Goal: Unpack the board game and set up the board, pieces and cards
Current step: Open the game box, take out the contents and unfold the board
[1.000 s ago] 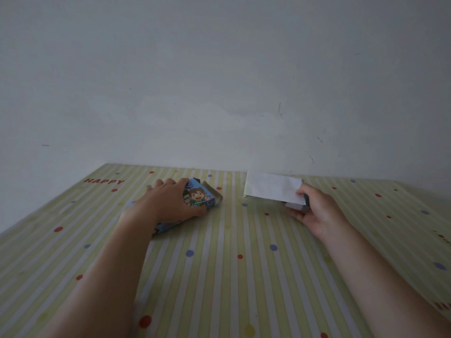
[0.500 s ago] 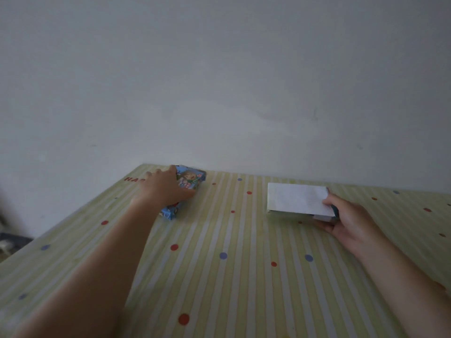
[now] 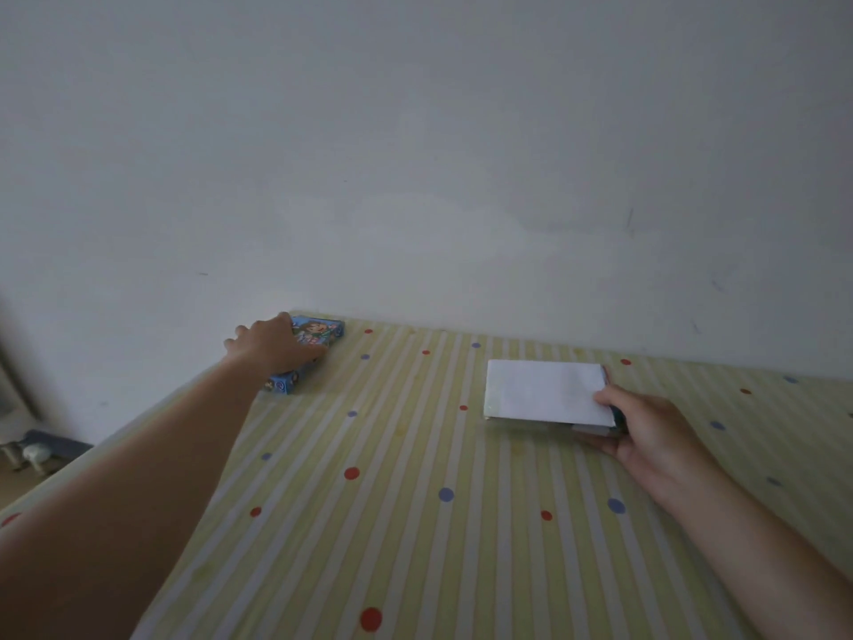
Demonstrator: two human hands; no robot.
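Where the striped yellow-green and white tablecloth with red and blue dots (image 3: 415, 501) meets the plain pale wall (image 3: 415, 154), we see the two bare hands working well apart, one at each side of the table.

Left hand (image 3: 277, 346): it reaches with its arm stretched to the far left corner and lies palm down over the small blue cardboard game box with a cartoon child printed on its lid (image 3: 323, 332). Fingers and thumb wrap across the box's width and grip it. The box lies flat on the cloth, just beside the wall, with its near end (image 3: 284, 385) showing below the wrist.

Right hand (image 3: 655, 431): it pinches the right-hand end of a flat white rectangular stack (image 3: 544, 392), thumb on the top face and fingers underneath. The stack lies on the cloth at mid-right, its long edge roughly parallel to the wall. Greyish layers and a dark edge show beneath the white top sheet along the near side; we cannot tell what they are.

Beyond the table's left edge, blurred objects lie on the floor (image 3: 41, 450).
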